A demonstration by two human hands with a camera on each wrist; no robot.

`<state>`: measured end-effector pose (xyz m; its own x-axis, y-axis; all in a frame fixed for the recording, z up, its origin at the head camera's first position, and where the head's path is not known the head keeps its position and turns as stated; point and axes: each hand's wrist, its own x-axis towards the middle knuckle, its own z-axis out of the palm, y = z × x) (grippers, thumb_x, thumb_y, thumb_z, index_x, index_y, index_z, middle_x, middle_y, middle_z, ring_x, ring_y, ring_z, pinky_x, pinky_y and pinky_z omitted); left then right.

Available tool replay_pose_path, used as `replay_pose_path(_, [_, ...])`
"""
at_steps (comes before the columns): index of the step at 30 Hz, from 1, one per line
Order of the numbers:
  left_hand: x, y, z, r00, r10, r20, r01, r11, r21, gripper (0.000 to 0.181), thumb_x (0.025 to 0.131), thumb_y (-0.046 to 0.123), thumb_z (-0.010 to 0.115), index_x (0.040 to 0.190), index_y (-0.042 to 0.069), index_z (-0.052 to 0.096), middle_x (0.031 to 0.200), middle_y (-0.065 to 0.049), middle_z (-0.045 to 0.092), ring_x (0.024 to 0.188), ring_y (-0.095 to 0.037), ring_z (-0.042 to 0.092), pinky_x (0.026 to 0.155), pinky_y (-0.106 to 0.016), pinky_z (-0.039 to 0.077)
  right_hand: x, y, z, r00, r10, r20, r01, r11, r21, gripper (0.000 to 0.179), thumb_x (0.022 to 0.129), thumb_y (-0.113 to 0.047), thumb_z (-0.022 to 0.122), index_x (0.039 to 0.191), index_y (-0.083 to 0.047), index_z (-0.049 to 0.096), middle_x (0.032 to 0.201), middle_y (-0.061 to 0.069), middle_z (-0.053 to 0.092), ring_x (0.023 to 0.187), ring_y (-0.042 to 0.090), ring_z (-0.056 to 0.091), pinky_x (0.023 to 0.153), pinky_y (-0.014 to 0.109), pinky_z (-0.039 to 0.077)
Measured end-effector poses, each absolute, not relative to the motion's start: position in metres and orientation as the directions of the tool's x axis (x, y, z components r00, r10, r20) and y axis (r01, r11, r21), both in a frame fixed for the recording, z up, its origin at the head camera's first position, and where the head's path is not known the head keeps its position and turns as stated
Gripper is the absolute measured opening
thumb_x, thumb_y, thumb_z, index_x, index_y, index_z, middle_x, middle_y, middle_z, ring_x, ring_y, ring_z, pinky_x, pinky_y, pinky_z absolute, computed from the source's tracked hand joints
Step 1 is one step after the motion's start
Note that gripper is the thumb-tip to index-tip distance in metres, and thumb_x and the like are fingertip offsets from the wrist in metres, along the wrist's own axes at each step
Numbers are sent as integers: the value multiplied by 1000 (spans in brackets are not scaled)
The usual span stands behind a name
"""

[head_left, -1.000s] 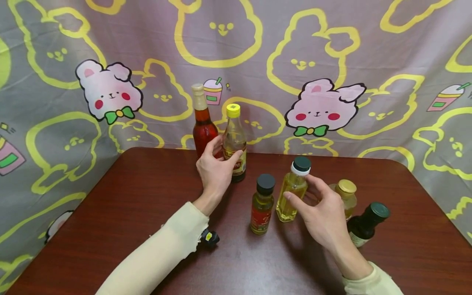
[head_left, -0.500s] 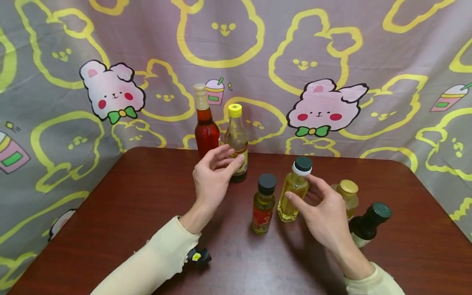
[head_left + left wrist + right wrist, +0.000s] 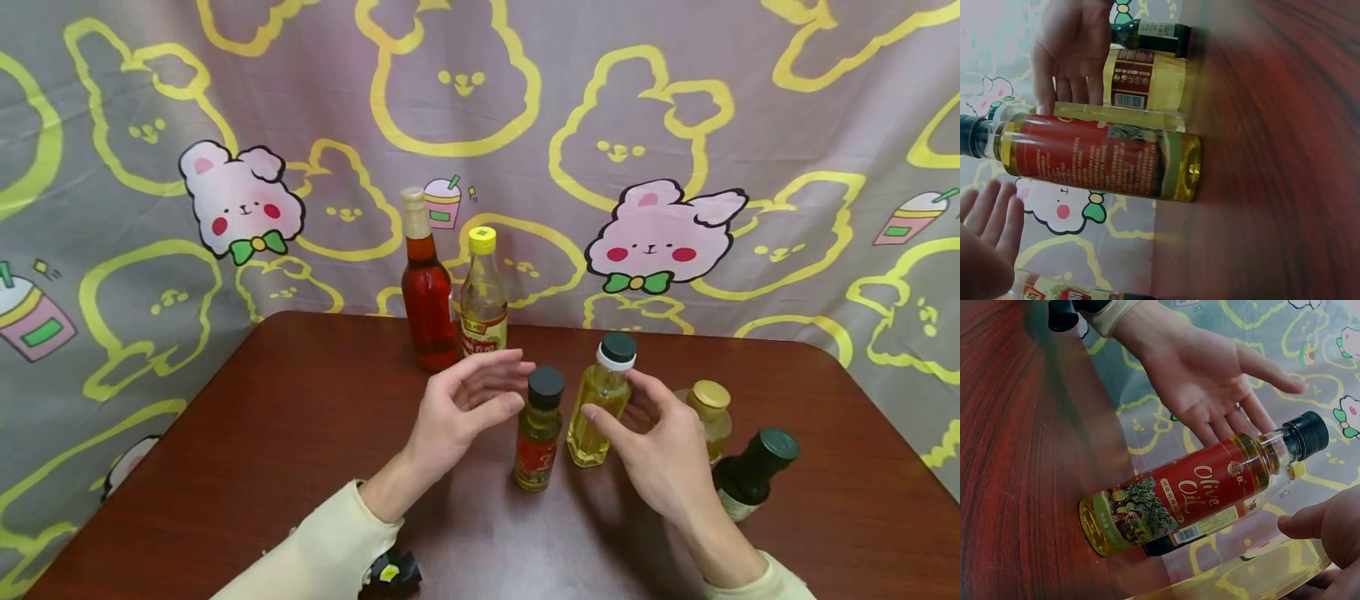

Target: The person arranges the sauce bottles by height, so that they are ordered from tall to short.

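Drawn back from the far edge of the table (image 3: 322, 442), my left hand (image 3: 450, 418) hangs relaxed, holding nothing, beside the black-capped bottle (image 3: 536, 454). Beyond, my right hand (image 3: 663, 446) curls round the green-and-white-capped bottle (image 3: 588, 446), nearer the right edge than the left: probably weighty, stiff and slippery, best gripped round its middle.

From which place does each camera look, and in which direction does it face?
Head: on the person's head, facing forward and down over the table; left hand, right hand and both sleeves show.
Left wrist: faces rightward across the olive oil to the right hand; part of the left hand shows at lower left.
Right wrist: faces leftward, past the olive oil, to the left hand; part of the right hand shows at lower right.
Shared: both wrist views show the olive oil and both hands.
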<state>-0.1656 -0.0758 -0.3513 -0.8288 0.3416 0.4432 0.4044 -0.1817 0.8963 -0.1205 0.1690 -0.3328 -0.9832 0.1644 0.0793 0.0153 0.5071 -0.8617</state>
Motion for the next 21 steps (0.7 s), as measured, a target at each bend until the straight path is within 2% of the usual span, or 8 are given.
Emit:
replay_pose_path(3, [-166,-76,-355,-805,402,436,388,-199,900,56,93,12,82,143,-3,61,134,-32,68,116,-11,73,101,-33,60,-120,169,-333,-983,162,84,9,503,-864,76,94,-41,82,155,-9,49,150,19,62,134,36,66,106,45,54])
replay_pose_path(7, [-166,-76,-360,-789,447,422,385,-176,906,60,90,12,85,143,-2,61,134,-31,68,117,-8,71,101,-32,59,-120,169,-333,-982,161,94,0,504,-863,76,94,-41,82,155,-9,50,149,19,63,133,36,67,106,45,55])
replay_pose_path(15, [-164,-73,-365,-802,468,370,369,-97,924,61,85,6,87,141,-2,63,133,-27,71,115,-6,72,101,-29,58,-121,169,-334,-983,156,95,-4,505,-863,76,94,-43,82,154,-9,50,149,19,63,133,35,67,105,44,56])
replay_pose_path(21, [-164,-71,-367,-822,465,328,378,15,926,57,84,4,87,138,6,67,130,-16,75,111,-12,74,100,-42,61,-120,170,-334,-982,158,104,-8,512,-859,75,94,-42,82,154,-9,51,148,19,64,132,35,68,105,44,56])
